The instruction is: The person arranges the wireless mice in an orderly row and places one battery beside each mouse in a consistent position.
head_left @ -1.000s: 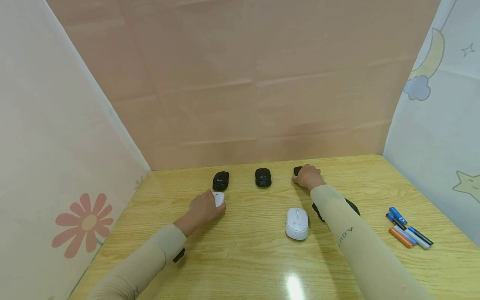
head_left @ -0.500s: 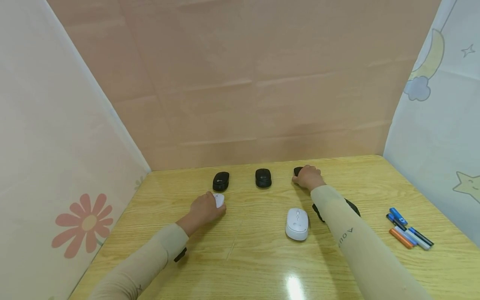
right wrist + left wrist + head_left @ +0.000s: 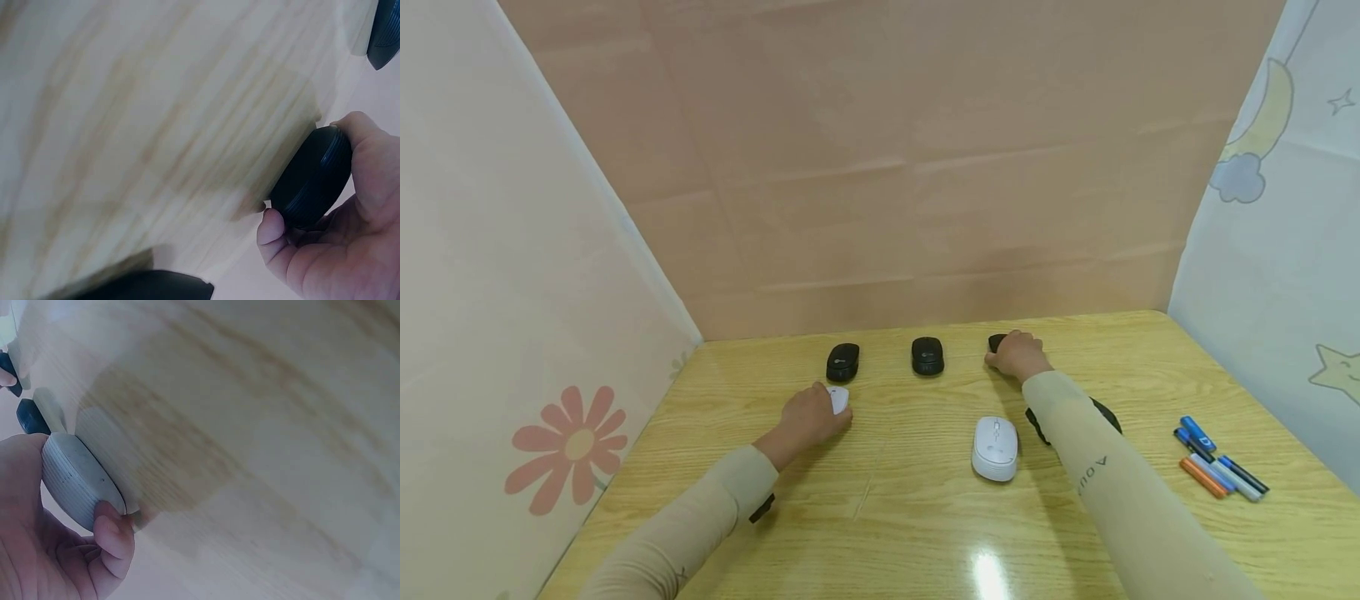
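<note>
Left hand gripping a white mouse by its sides, just left of centre in the head view; right hand gripping a black mouse by its sides, right of centre

The wooden worktop bears a gripped white mouse, a gripped black mouse, a loose white mouse, two loose black mice and, at right, several pens.

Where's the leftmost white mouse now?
Head view, just left of centre: the white mouse is gripped by the left hand, nearer the camera than the leftmost black mouse.
</note>
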The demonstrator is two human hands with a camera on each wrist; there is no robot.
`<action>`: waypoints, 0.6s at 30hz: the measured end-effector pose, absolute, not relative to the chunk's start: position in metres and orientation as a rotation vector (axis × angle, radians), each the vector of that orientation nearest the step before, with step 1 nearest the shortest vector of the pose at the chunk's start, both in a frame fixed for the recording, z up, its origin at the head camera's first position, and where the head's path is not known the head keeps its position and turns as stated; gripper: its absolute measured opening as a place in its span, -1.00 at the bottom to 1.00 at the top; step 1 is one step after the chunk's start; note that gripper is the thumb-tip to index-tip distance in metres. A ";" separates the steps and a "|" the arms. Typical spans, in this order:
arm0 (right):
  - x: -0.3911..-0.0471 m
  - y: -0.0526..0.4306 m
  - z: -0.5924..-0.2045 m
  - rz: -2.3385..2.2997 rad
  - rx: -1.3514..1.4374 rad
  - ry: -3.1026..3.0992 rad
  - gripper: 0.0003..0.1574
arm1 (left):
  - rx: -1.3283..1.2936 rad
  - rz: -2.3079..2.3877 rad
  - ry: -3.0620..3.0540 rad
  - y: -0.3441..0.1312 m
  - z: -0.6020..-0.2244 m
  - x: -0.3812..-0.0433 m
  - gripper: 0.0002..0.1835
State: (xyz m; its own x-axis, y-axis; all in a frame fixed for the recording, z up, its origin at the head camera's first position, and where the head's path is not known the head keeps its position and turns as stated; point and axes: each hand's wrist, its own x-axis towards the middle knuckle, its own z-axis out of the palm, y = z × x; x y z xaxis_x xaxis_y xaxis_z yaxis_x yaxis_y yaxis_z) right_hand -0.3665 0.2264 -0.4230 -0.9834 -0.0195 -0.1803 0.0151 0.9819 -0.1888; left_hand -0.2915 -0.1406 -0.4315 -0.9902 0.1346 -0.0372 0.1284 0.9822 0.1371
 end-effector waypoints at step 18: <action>-0.366 0.232 -0.421 -0.281 -0.017 2.951 -0.10 | 0.225 0.169 3.101 -0.137 -0.434 -0.293 -0.11</action>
State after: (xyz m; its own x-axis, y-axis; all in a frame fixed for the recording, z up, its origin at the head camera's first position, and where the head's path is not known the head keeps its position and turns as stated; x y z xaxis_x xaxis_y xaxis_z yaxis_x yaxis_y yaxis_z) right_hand -0.3661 0.2317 -0.4208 -0.9843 -0.0282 -0.1741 0.0052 0.9821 -0.1881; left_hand -0.2932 -0.1367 -0.4338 -0.9892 0.1455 -0.0196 0.1425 0.9837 0.1100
